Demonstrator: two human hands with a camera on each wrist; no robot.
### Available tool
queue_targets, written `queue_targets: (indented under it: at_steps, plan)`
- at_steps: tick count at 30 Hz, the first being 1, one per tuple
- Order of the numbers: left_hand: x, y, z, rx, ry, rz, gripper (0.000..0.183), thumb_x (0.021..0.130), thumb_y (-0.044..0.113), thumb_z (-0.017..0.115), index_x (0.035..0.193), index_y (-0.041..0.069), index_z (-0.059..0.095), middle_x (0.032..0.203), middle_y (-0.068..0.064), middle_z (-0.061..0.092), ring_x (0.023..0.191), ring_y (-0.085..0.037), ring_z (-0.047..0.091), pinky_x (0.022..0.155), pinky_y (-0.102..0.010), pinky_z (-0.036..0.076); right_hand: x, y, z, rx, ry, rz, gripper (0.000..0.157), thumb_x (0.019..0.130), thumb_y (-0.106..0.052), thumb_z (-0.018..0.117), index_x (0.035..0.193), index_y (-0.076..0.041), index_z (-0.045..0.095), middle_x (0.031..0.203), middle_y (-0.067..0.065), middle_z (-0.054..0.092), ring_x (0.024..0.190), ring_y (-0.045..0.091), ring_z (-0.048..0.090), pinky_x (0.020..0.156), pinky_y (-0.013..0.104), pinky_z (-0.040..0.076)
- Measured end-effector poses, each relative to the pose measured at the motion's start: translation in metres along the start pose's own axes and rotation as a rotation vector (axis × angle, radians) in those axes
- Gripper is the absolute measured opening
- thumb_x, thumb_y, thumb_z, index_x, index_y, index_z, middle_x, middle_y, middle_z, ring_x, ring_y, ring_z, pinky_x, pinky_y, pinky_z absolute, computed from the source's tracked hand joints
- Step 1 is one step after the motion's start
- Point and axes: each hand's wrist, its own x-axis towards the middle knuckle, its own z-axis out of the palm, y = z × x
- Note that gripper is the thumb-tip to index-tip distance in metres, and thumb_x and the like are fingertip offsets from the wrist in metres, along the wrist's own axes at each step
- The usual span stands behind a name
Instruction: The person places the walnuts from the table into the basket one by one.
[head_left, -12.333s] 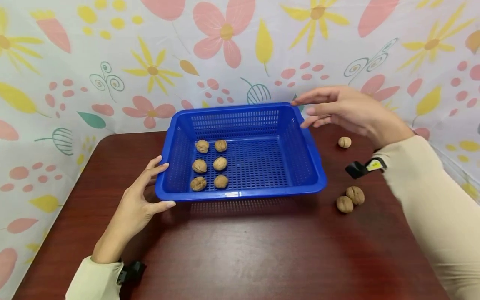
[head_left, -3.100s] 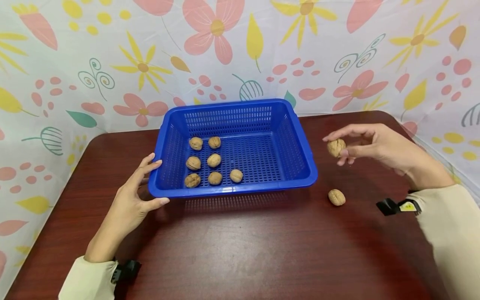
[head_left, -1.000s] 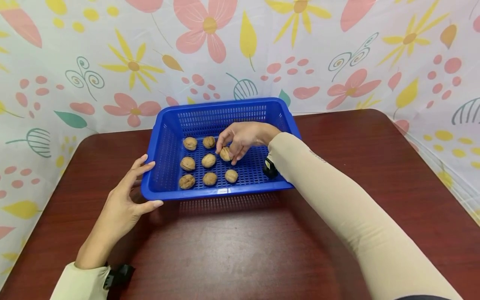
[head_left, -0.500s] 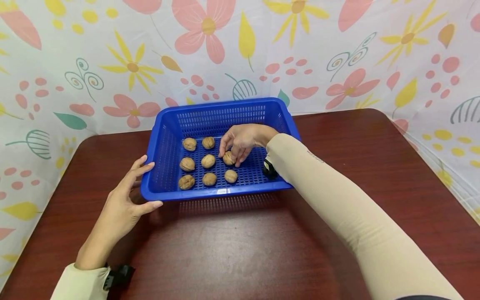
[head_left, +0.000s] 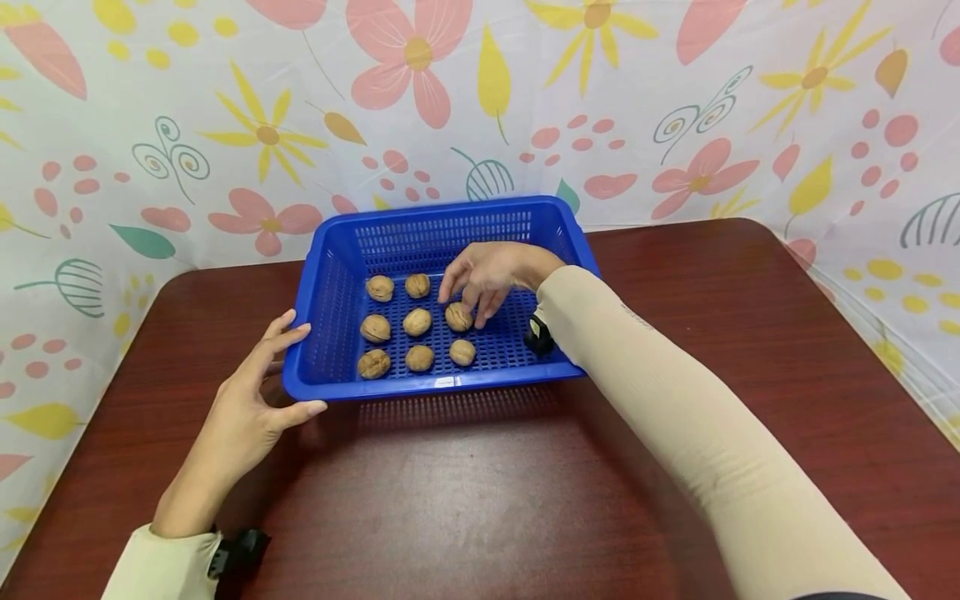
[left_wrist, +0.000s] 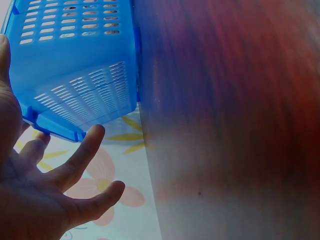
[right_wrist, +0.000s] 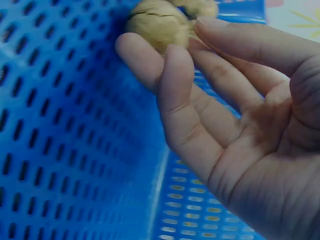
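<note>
A blue perforated plastic basket (head_left: 450, 382) stands on the dark table with several walnuts on its floor, in rows. My left hand (head_left: 236, 412) rests at its front left corner, fingertips touching the left rim and thumb at the front rim. The left wrist view shows fingers (left_wrist: 82, 155) spread and fairly straight beside the basket wall. Inside the basket my right hand (head_left: 491, 271) hovers just over a walnut (head_left: 458, 317) in the third column, its fingers loosely bent and not closed around it. In the right wrist view, fingertips lie close to that walnut (right_wrist: 159, 25); contact is unclear.
A walnut (head_left: 462, 352) lies just in front of the one under my right hand, and another (head_left: 417, 322) is to its left. The table (head_left: 480, 492) backs onto a flower-patterned cloth (head_left: 600, 125). My right forearm crosses the basket's front right rim.
Loose walnuts from the table's right side are now in the basket. The right hand carried one in, set it down in the third column, and has lifted slightly off it. The left hand stays put.
</note>
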Motion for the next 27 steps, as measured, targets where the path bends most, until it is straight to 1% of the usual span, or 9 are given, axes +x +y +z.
queue_targets:
  at_steps: [3,6,8,10,14,18,22,24,27]
  plan:
    - [0.000,0.000,0.001,-0.004,0.000,0.004,0.089,0.082,0.001,0.087,0.159,0.017,0.045,0.172,-0.007,0.030,0.122,-0.047,0.058,0.085,0.001,0.043,-0.005,-0.002,-0.002,0.026,0.043,-0.022,0.034,0.099,-0.001,0.065,0.133,-0.007,0.069,0.155,0.007,0.056,0.093,0.032,0.078,0.087,0.044,0.063]
    - [0.000,0.000,0.001,0.000,-0.002,0.002,0.088,0.083,0.002,0.088,0.159,0.018,0.045,0.172,-0.006,0.031,0.122,-0.046,0.058,0.085,0.001,0.043,-0.013,-0.004,-0.005,0.050,0.093,-0.074,0.033,0.101,-0.007,0.066,0.134,-0.006,0.068,0.150,0.009,0.060,0.097,0.031,0.078,0.097,0.051,0.059]
    - [0.001,0.000,0.001,0.005,-0.002,0.002,0.088,0.083,0.003,0.088,0.159,0.018,0.046,0.172,-0.006,0.031,0.122,-0.046,0.059,0.086,0.001,0.042,-0.021,-0.007,-0.007,0.055,0.127,-0.120,0.032,0.102,-0.012,0.065,0.133,-0.007,0.068,0.144,0.010,0.064,0.100,0.030,0.078,0.101,0.053,0.057]
    - [0.001,0.001,0.000,0.009,0.001,0.000,0.088,0.083,0.003,0.088,0.159,0.018,0.046,0.172,-0.006,0.031,0.122,-0.046,0.059,0.086,0.001,0.042,-0.031,-0.011,-0.010,0.059,0.161,-0.164,0.031,0.102,-0.016,0.065,0.132,-0.008,0.069,0.139,0.010,0.068,0.104,0.029,0.077,0.101,0.052,0.057]
    - [0.001,0.001,-0.001,0.013,0.000,0.002,0.088,0.083,0.003,0.087,0.159,0.018,0.045,0.172,-0.006,0.031,0.122,-0.047,0.059,0.085,0.001,0.042,-0.063,-0.017,-0.020,0.064,0.226,-0.239,0.032,0.103,-0.020,0.066,0.133,-0.009,0.068,0.135,0.009,0.071,0.108,0.026,0.074,0.096,0.044,0.059]
    - [0.002,0.001,-0.001,0.021,-0.003,0.000,0.088,0.084,0.004,0.087,0.159,0.019,0.045,0.173,-0.006,0.031,0.123,-0.047,0.059,0.086,0.000,0.042,-0.107,-0.016,-0.028,0.072,0.323,-0.301,0.032,0.102,-0.017,0.067,0.132,-0.005,0.067,0.132,0.010,0.070,0.106,0.023,0.075,0.087,0.036,0.061]
    - [0.002,0.001,-0.002,0.031,-0.002,-0.002,0.088,0.083,0.005,0.087,0.159,0.019,0.045,0.172,-0.006,0.031,0.123,-0.047,0.059,0.086,0.000,0.042,-0.151,-0.002,-0.030,0.053,0.440,-0.331,0.029,0.102,-0.016,0.068,0.128,-0.005,0.070,0.125,0.007,0.073,0.099,0.022,0.076,0.080,0.033,0.062]
    - [0.001,0.000,-0.002,0.032,-0.001,-0.002,0.088,0.083,0.005,0.087,0.159,0.019,0.045,0.172,-0.007,0.031,0.123,-0.047,0.059,0.085,0.000,0.042,-0.168,0.012,-0.028,0.022,0.496,-0.326,0.027,0.102,-0.018,0.069,0.127,-0.007,0.072,0.119,0.002,0.076,0.095,0.022,0.076,0.076,0.032,0.061]
    - [0.001,0.000,-0.001,0.023,-0.001,0.000,0.088,0.083,0.004,0.087,0.159,0.019,0.045,0.172,-0.007,0.031,0.122,-0.047,0.059,0.085,0.000,0.043,-0.189,0.041,-0.024,-0.011,0.547,-0.299,0.027,0.102,-0.018,0.069,0.128,-0.010,0.073,0.112,-0.002,0.079,0.091,0.023,0.076,0.074,0.032,0.060]
